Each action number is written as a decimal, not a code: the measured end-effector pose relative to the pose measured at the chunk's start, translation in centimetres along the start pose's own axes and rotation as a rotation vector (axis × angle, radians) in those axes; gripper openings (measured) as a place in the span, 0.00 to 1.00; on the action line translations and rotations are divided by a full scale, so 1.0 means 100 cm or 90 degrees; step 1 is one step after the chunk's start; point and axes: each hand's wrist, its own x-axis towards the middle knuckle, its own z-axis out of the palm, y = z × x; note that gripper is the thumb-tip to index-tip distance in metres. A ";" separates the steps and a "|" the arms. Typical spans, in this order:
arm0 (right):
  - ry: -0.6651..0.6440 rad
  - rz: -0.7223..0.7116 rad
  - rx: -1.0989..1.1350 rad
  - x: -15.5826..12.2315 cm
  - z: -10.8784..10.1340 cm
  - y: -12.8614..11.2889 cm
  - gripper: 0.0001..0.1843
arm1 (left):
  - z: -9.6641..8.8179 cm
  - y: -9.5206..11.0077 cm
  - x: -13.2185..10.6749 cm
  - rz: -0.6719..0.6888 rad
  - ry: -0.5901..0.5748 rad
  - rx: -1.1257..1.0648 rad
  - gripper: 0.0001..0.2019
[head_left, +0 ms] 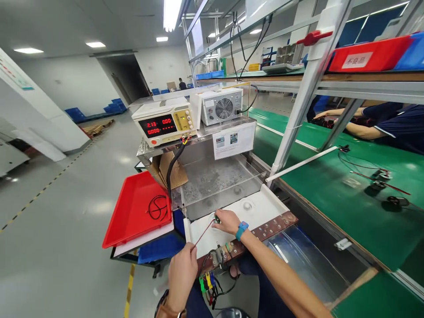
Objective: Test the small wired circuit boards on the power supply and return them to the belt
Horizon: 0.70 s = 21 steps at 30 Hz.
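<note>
My right hand (228, 222), a blue watch on its wrist, rests on the white tray (261, 205) and is closed on a small round motor (217, 218). A thin red wire (202, 234) runs from that motor down to my left hand (181, 276), which pinches its end just above the brown terminal strip (265, 229). Coloured clips (207, 281) hang below the strip. A power supply with red digits (162, 123) stands behind, with a black cable (172, 170) running down from it.
A red tray (132, 212) with a coiled black wire lies at left. A clear box (218, 181) sits behind the white tray, and a fan unit (221, 106) above it. A green conveyor belt (347, 190) at right carries small motors. Another person's arms (361, 121) rest across it.
</note>
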 end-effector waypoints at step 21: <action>-0.072 0.069 -0.062 0.030 0.053 0.014 0.23 | 0.014 0.040 -0.036 -0.179 -0.486 -0.983 0.25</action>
